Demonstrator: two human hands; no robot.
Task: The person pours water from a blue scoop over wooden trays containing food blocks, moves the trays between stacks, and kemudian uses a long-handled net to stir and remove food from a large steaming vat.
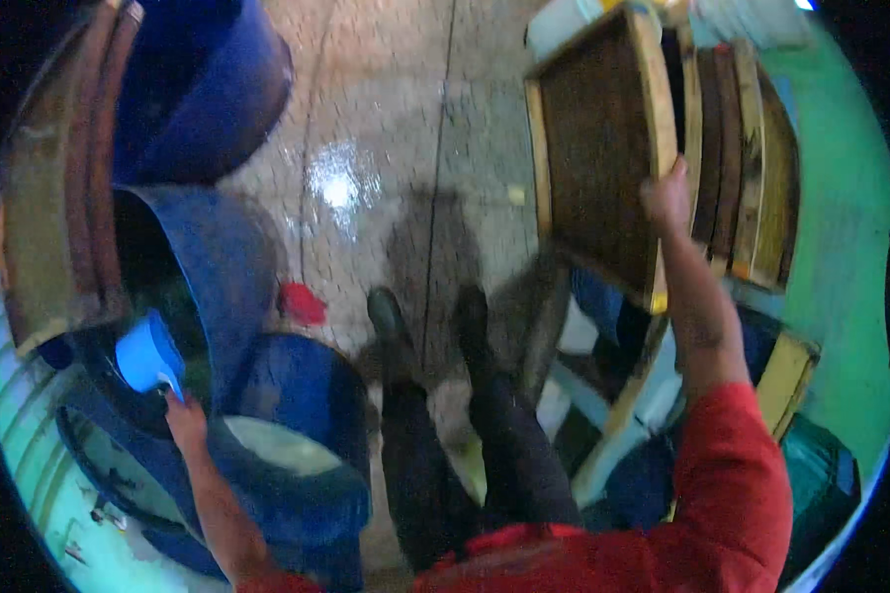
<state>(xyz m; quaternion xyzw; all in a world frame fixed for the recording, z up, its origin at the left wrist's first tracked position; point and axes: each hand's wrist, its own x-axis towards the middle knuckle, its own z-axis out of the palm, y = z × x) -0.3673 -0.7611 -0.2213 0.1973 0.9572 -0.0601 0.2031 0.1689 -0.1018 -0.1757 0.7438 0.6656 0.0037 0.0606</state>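
My left hand (pixel 186 420) is closed round the pale handle of a light blue dipper (pixel 146 354). The dipper is tilted at the mouth of a dark blue barrel (pixel 213 257); its contents cannot be made out. On the other side, my right hand (pixel 670 198) grips the near side rail of a wood-framed panel (pixel 595 148) with a dark brown face. This panel leans at an angle, apart at its top from several similar frames (pixel 727 163) stacked upright against the green wall.
More blue barrels (pixel 208 109) stand along the left, and one near my leg holds pale contents (pixel 282 445). Brown boards (pixel 64 188) rest at the far left. A red object (pixel 302 303) lies on the wet tiled floor (pixel 396 128). Light-coloured bars (pixel 603 435) sit below the panel.
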